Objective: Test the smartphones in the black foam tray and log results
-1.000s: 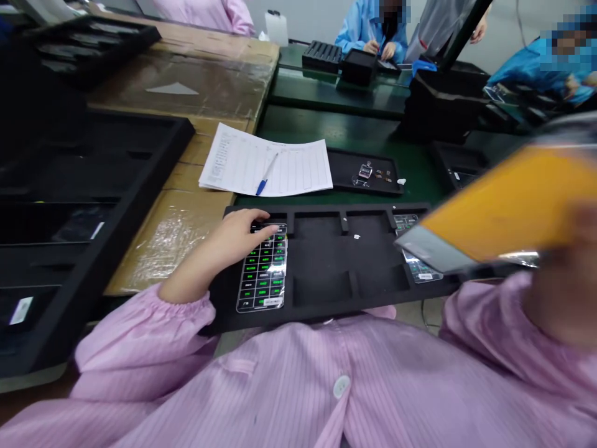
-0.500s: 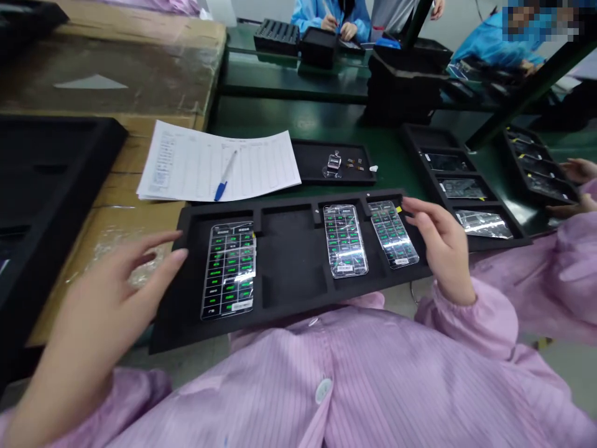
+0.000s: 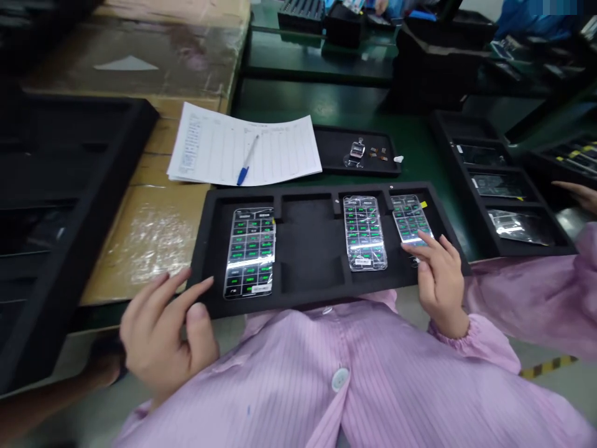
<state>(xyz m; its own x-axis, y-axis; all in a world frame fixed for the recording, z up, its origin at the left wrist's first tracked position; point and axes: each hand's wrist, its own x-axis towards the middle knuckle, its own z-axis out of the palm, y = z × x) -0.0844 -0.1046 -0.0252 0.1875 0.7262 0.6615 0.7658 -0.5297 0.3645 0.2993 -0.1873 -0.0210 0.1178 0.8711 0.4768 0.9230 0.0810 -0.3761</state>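
Observation:
In front of me lies a black foam tray [image 3: 311, 249] with compartments. Its leftmost compartment holds a phone screen [image 3: 250, 252] lit with a green-marked grid, and the compartment to its right holds nothing. Another lit screen [image 3: 364, 233] lies right of the middle, and a third screen [image 3: 411, 218] rests in the rightmost compartment. My right hand [image 3: 437, 274] is over the lower end of that third screen, fingers apart, partly hiding it; whether the fingertips touch it I cannot tell. My left hand [image 3: 170, 333] is at the tray's lower left corner with its fingers spread.
Behind the tray are paper sheets [image 3: 212, 149] with a blue pen [image 3: 247, 163] on top. A small black tray [image 3: 336, 163] with little parts stands beside them. Another tray [image 3: 506, 205] of screens is at right, near a co-worker's hand [image 3: 578, 194]. Cardboard [image 3: 153, 242] lies at left.
My right hand has moved from the tray's right upper edge down over the rightmost screen. My left hand has come nearer the tray's lower left corner. The whole view has shifted slightly.

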